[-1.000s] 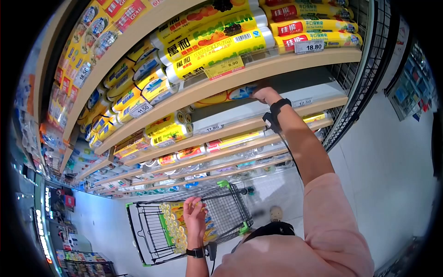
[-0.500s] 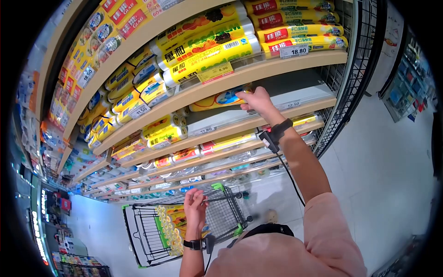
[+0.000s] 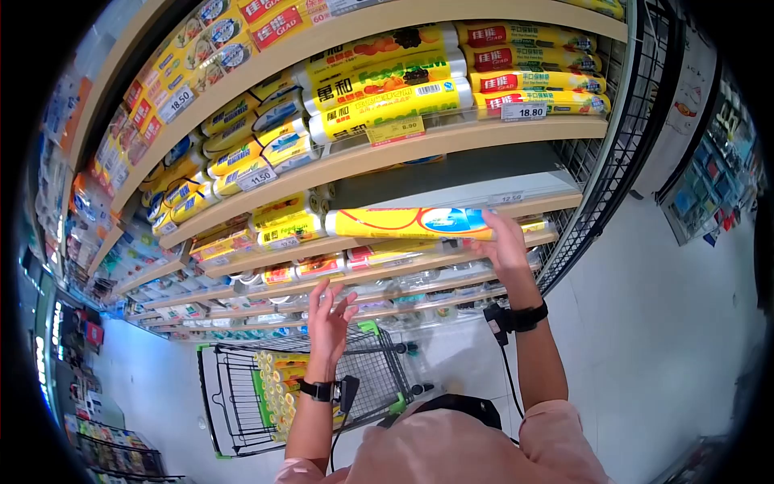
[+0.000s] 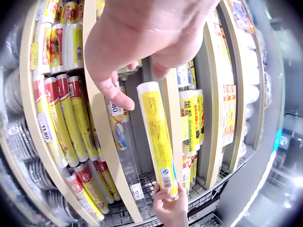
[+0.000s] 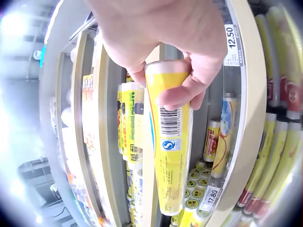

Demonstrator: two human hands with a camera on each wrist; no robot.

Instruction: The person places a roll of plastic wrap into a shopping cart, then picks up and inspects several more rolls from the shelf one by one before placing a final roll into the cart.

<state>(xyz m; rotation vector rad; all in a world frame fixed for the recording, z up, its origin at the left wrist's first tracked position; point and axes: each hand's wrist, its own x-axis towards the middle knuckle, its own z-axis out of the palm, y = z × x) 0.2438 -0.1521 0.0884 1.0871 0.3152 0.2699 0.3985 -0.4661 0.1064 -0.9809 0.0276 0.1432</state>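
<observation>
My right hand (image 3: 508, 246) grips one end of a yellow roll of food bags (image 3: 403, 223) with a blue oval on its wrapper. Held level in front of the shelves, the roll points its other end to the left. The right wrist view shows the thumb and fingers around the pale end of the roll (image 5: 173, 142), above a barcode. My left hand (image 3: 329, 327) is raised over the shopping cart, its fingers loosely spread and holding nothing. In the left wrist view this hand (image 4: 147, 38) is above the roll's free end (image 4: 158, 137), apart from it.
A shelf (image 3: 451, 192) behind the roll has another similar roll (image 5: 225, 132) lying on it. Larger yellow rolls (image 3: 395, 109) fill the shelf above. Below stands a wire shopping cart (image 3: 379, 367) with several stacked yellow rolls (image 3: 282, 387). Wire mesh (image 3: 597, 177) closes the right shelf end.
My right hand has drawn the roll out of the shelf, toward me and down. My left hand has risen slightly and its fingers have spread.
</observation>
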